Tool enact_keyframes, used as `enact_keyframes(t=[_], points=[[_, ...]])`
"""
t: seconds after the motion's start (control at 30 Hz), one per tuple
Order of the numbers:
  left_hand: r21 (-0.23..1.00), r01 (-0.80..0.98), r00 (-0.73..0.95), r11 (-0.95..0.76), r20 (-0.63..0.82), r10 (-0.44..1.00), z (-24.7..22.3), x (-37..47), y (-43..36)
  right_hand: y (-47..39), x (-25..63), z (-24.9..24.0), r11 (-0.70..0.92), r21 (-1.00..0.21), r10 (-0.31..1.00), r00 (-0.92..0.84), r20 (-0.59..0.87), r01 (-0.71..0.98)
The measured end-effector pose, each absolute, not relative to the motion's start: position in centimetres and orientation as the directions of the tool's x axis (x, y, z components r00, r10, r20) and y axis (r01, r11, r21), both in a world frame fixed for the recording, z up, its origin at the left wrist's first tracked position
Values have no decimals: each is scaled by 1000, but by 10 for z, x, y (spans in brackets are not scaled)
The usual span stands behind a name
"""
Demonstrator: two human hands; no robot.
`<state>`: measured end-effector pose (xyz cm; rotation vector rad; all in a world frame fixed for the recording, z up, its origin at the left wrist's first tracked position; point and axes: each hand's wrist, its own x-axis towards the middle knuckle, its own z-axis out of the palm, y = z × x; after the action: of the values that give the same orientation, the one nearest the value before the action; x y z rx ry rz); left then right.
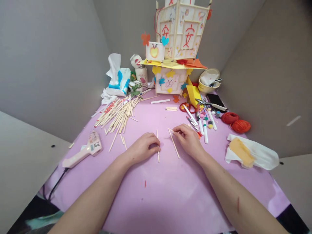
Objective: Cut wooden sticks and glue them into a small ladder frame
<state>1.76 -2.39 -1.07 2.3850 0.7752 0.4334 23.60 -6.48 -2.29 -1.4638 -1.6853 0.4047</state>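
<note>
My left hand (146,147) rests on the purple table with its fingers curled and closed at the middle of a thin wooden stick (158,157), which lies roughly upright in view. To its right my right hand (187,138) pinches a short wooden stick (170,130) between thumb and forefinger. That short piece meets the top end of another long wooden stick (175,147), which slants on the table; whether the two are joined I cannot tell. Between the two long sticks there is a gap.
A loose pile of sticks (119,113) and a glue gun (94,144) lie left. Behind stands a decorated paper-and-stick lantern tower (170,78). At right are markers (205,131), pliers (204,102), red yarn (240,126) and a white cloth (264,156). Several short sticks (171,109) lie ahead.
</note>
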Motion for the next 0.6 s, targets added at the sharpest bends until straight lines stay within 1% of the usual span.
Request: enact_keyframes(t=[0.07,0.1,0.17,0.23,0.33,0.43,0.6], points=[[630,428,778,-648,108,619,-10,17,-23,-61,232,-22,305,-623,910,-29,413,720],[634,428,779,-644,103,619,-9,17,-23,-59,229,-20,317,-575,911,-72,407,754],[639,427,780,-640,98,619,-9,16,-22,-52,222,-17,323,-488,919,-146,367,811],[637,430,779,-640,97,620,-10,16,-21,-46,215,-16,315,-430,931,-186,314,846],[628,435,778,-645,99,621,-10,15,-22,-41,208,-20,297,-378,940,-200,275,877],[624,440,775,-646,100,624,-11,13,-21,-41,206,-27,295,-331,940,-209,271,896],[623,408,789,-667,127,601,-13,13,-21,-42,205,-33,318,-312,920,-211,331,895]])
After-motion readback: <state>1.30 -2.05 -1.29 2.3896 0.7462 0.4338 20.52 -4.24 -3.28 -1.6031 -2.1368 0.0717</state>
